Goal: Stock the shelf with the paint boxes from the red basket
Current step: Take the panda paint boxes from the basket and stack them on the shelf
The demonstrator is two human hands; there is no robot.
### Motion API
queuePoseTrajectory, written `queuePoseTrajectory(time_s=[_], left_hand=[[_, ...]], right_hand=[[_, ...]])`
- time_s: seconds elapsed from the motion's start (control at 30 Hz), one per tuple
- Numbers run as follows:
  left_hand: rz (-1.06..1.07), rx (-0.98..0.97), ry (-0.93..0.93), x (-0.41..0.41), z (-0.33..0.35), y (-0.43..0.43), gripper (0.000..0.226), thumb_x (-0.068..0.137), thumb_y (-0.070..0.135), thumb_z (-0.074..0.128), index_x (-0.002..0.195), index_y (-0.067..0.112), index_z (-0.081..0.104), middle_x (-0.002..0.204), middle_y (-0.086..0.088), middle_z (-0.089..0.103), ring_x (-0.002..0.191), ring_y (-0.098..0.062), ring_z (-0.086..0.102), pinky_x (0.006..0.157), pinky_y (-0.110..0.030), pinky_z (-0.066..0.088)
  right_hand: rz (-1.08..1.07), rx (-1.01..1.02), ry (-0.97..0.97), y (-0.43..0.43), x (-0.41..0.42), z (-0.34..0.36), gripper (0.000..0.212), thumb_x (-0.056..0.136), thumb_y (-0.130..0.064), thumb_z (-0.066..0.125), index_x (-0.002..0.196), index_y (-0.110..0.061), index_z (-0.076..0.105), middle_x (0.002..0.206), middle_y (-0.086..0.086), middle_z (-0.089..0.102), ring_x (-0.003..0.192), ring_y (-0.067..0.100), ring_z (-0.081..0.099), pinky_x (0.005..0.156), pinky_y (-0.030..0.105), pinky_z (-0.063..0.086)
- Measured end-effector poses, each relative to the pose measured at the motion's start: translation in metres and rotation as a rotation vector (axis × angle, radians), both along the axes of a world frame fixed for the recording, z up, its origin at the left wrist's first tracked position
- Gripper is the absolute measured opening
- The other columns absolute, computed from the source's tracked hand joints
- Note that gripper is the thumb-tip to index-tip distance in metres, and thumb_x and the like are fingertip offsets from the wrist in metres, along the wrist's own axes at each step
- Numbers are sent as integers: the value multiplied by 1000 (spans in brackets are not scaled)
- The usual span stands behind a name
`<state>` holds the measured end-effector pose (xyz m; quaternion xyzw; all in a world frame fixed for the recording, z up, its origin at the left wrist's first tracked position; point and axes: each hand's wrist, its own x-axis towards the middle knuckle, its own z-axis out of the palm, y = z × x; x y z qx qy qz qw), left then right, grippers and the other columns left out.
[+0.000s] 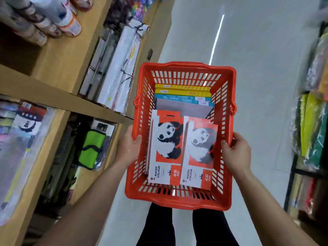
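Two panda paint boxes (166, 150) upright in red basket (179, 201), both hands gripping.

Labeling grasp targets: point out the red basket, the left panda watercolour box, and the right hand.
red basket (179, 201): head view, near wall
left panda watercolour box (166, 139): head view, panda picture
right hand (236, 153): head view, back of hand

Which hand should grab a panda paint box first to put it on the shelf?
Probably the left hand. The wooden shelf is on the left, beside it. The right hand could keep its grip on the red basket. Both hold its rim now.
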<state>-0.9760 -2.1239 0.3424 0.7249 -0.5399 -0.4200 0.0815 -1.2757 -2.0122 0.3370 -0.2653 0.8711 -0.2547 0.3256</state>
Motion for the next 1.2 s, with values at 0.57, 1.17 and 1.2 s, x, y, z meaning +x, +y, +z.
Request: queuePoseTrajectory(time_s=[0.57, 1.17, 1.2], left_hand=[[33, 76, -12, -59, -13, 73, 103, 86, 39, 80, 163, 18, 15, 158, -6, 25, 138, -19, 43, 99, -22, 36], [137, 166, 53, -50, -22, 63, 70, 81, 33, 84, 126, 30, 29, 120, 1, 60, 96, -12, 63, 67, -20, 49], [141, 171, 70, -49, -24, 62, 67, 84, 29, 82, 123, 32, 27, 116, 3, 61, 93, -9, 64, 62, -16, 47]], right_hand=[[190, 98, -82, 28, 81, 8, 73, 93, -13, 71, 156, -1, 36, 158, 23, 33, 149, 36, 32, 125, 44, 26], [-121, 206, -450, 47, 77, -30, 59, 85, -50, 66, 127, -27, 31, 107, -24, 57, 106, 18, 63, 86, 33, 44], [-114, 202, -466, 47, 77, -31, 62, 85, -51, 66, 128, -27, 29, 108, -24, 58, 106, 18, 64, 90, 34, 43]])
